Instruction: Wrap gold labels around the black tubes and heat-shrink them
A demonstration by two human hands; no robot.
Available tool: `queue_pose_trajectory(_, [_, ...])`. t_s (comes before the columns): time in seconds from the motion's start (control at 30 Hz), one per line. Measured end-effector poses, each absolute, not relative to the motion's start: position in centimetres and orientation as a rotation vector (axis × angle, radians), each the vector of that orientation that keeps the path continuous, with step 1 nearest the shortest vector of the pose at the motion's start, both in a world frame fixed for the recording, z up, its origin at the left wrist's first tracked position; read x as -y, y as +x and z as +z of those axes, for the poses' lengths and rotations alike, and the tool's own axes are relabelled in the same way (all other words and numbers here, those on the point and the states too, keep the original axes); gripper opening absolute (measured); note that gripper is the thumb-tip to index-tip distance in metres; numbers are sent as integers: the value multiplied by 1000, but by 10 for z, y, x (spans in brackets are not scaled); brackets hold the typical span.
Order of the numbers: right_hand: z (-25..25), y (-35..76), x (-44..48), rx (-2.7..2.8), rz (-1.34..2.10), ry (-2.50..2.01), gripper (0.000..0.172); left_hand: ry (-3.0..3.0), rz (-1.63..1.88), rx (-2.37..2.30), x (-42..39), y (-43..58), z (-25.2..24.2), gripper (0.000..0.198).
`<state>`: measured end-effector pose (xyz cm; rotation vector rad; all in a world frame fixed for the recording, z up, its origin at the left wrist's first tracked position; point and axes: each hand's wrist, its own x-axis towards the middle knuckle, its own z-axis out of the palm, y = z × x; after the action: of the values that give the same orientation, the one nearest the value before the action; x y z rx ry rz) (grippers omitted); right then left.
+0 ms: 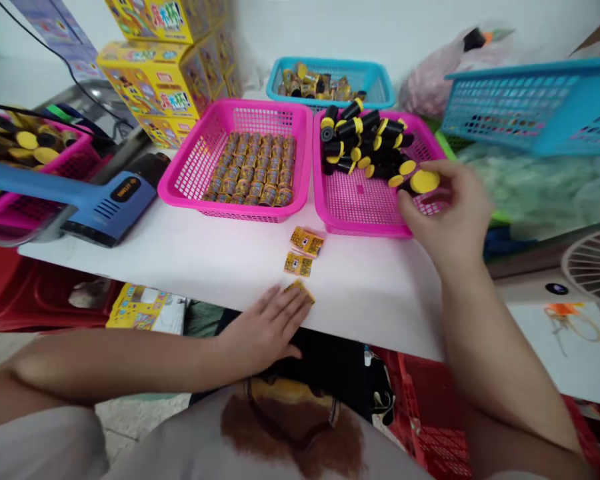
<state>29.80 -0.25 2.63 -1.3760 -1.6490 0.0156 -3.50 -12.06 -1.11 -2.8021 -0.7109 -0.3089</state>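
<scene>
My right hand [447, 213] reaches into the right pink basket [360, 200] and grips a black tube with a yellow cap [423, 181] at the edge of a heap of like tubes [365, 143]. My left hand [267, 327] lies flat at the table's near edge, fingers stretched out, its fingertips on a small yellow label sleeve [301, 290]. Two more yellow sleeves [303, 252] lie just beyond it. The middle pink basket [190, 180] holds rows of wrapped tubes [253, 170].
A blue heat gun [97, 203] lies at the left beside a pink basket of tubes [15, 200]. Yellow cartons [155, 73] stack at the back left. A blue basket [330, 80] sits behind; another blue basket [535, 107] is at the right. Red crates [40, 293] stand below.
</scene>
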Motion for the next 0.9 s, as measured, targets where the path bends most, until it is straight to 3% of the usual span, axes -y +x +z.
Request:
queue_pose_trajectory(0.17, [23,295,1,1661,117,-1318,37,-2815,-226,587,158,-47,-24,41])
queue_pose_trajectory(0.4, [17,294,1,1633,204,-1176,36,-2784,-788,548,103,-45,14,30])
queue_pose_trajectory(0.57, [26,269,12,1503,503,-950,41,-3122,-1438,923,36,-20,44,4])
queue_pose_trajectory(0.73, [29,244,27,1431,905,-726,40,-3237,-1981,1253,0,15,30,28])
queue_pose_trajectory(0.9, [31,243,31,1316,1064,-741,23,-3342,-1902,1256,-5,15,0,71])
